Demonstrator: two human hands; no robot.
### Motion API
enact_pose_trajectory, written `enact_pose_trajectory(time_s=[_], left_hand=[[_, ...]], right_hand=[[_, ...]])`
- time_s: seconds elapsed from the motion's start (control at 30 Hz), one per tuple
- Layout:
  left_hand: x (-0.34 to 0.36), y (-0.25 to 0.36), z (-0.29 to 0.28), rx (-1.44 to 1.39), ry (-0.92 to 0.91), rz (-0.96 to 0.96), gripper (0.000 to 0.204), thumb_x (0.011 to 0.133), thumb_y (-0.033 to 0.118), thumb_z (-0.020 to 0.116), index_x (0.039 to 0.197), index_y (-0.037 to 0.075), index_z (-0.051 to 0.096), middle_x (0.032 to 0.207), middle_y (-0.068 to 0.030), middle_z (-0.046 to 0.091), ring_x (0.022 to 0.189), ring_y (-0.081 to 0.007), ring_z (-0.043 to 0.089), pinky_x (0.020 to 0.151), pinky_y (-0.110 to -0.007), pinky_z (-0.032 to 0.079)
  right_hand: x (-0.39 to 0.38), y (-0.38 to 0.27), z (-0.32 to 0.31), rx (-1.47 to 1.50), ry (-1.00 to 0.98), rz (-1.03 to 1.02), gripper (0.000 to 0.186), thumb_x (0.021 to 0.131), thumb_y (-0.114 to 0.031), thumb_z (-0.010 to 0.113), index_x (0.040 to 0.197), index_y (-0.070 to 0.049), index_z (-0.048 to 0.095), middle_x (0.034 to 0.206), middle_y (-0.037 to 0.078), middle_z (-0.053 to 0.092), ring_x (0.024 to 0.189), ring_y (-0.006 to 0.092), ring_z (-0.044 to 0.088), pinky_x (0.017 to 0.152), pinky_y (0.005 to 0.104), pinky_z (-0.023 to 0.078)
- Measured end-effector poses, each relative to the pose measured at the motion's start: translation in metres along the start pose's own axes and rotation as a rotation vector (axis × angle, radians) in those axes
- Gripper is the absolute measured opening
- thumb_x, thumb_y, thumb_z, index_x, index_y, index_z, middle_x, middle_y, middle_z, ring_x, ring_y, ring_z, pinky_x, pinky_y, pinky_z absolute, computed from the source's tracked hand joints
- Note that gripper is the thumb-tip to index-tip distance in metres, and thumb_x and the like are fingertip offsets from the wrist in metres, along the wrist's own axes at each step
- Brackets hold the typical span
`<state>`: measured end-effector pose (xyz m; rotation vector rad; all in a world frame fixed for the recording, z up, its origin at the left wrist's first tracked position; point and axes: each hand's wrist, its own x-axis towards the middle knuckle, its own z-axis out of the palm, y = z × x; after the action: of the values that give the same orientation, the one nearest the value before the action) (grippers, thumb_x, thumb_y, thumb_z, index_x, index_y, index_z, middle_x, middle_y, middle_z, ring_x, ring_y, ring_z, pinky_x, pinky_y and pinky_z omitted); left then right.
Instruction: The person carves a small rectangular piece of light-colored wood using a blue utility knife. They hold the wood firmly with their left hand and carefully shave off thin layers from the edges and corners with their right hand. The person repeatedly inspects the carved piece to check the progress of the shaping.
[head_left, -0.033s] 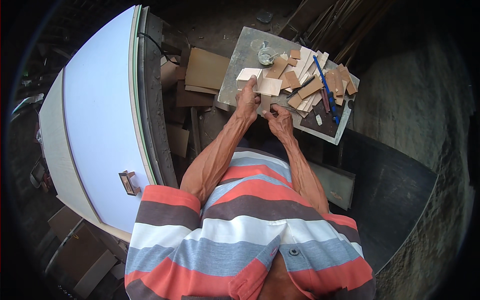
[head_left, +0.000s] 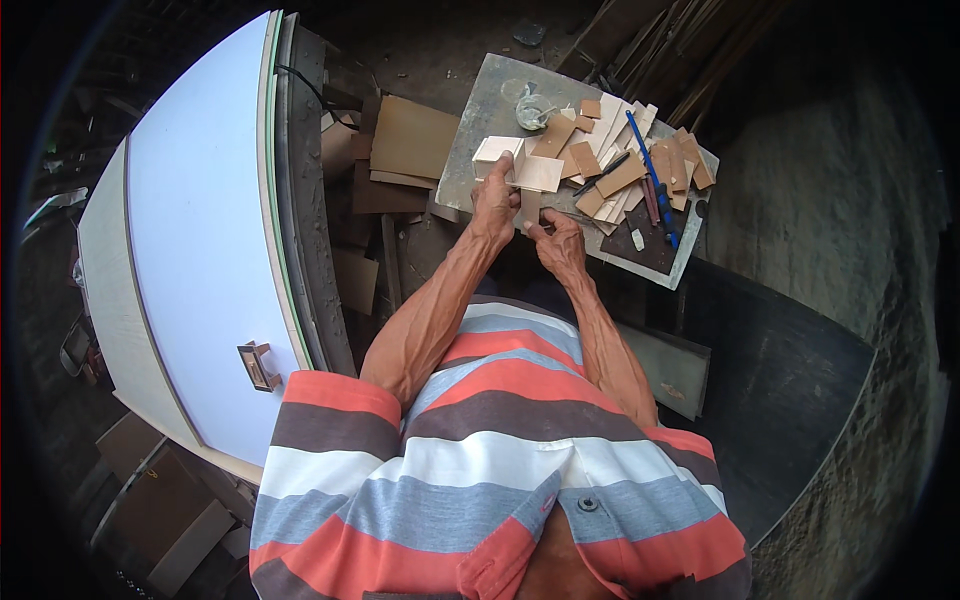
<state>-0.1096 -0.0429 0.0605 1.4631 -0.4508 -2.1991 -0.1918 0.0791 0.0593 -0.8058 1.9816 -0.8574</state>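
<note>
My left hand [head_left: 494, 208] is closed at the board's near left edge, its thumb pressed on a small assembly of thin pale wood pieces [head_left: 494, 149]. One flat pale wood piece [head_left: 541, 174] juts out from it to the right. Just below that piece hangs a narrow brown wood strip [head_left: 531, 206]. My right hand [head_left: 563, 246] pinches the strip's lower end between thumb and fingers. The fingers of my left hand curl underneath and are partly hidden. A small glass jar [head_left: 534, 112] with whitish stuff on it stands beyond the assembly.
On the grey work board [head_left: 470, 110], loose wood pieces [head_left: 610, 160] lie heaped at the right, with a long blue tool [head_left: 650, 175] and a black pen [head_left: 603, 173]. A large white curved panel [head_left: 205, 200] stands left, carrying a small bracket-shaped piece [head_left: 259, 366]. A dark sheet [head_left: 790, 370] lies right.
</note>
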Motion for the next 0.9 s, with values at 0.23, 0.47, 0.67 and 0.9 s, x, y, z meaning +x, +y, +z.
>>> enact_pose_trajectory(time_s=[0.23, 0.47, 0.67, 0.9], left_hand=[[-0.006, 0.006, -0.004, -0.061, -0.012, 0.016, 0.052, 0.091, 0.038, 0.062, 0.129, 0.005, 0.049, 0.114, -0.0167, 0.060, 0.097, -0.0248, 0.060, 0.088, -0.039, 0.045], [0.012, 0.014, -0.032, -0.049, 0.010, 0.023, 0.053, 0.091, 0.027, 0.061, 0.136, 0.007, 0.042, 0.127, -0.0135, 0.049, 0.116, -0.0369, 0.054, 0.098, -0.057, 0.040], [0.035, 0.013, -0.060, 0.041, -0.013, 0.016, 0.059, 0.091, 0.027, 0.061, 0.139, 0.003, 0.037, 0.134, -0.0162, 0.047, 0.122, -0.0403, 0.049, 0.103, -0.056, 0.037], [0.037, 0.009, -0.074, 0.052, 0.052, 0.033, 0.060, 0.091, 0.027, 0.061, 0.139, 0.001, 0.037, 0.137, -0.0151, 0.046, 0.121, -0.0407, 0.048, 0.104, -0.055, 0.036]], right_hand=[[-0.004, 0.004, 0.006, 0.039, -0.047, 0.026, 0.024, 0.087, -0.019, 0.062, 0.099, 0.000, 0.067, 0.077, 0.013, 0.069, 0.069, 0.0205, 0.066, 0.066, 0.0335, 0.050], [-0.026, 0.018, -0.011, 0.078, 0.077, 0.071, 0.031, 0.094, -0.016, 0.047, 0.120, -0.003, 0.058, 0.080, 0.016, 0.066, 0.075, 0.0296, 0.066, 0.070, 0.0411, 0.050], [-0.024, 0.012, -0.027, -0.270, 0.317, -0.137, 0.035, 0.093, -0.014, 0.052, 0.127, -0.006, 0.056, 0.106, 0.018, 0.053, 0.101, 0.0370, 0.054, 0.087, 0.0449, 0.045], [-0.009, 0.026, -0.021, -0.215, 0.352, -0.114, 0.035, 0.088, -0.013, 0.056, 0.121, -0.003, 0.056, 0.107, 0.021, 0.057, 0.103, 0.0392, 0.055, 0.087, 0.0482, 0.045]])
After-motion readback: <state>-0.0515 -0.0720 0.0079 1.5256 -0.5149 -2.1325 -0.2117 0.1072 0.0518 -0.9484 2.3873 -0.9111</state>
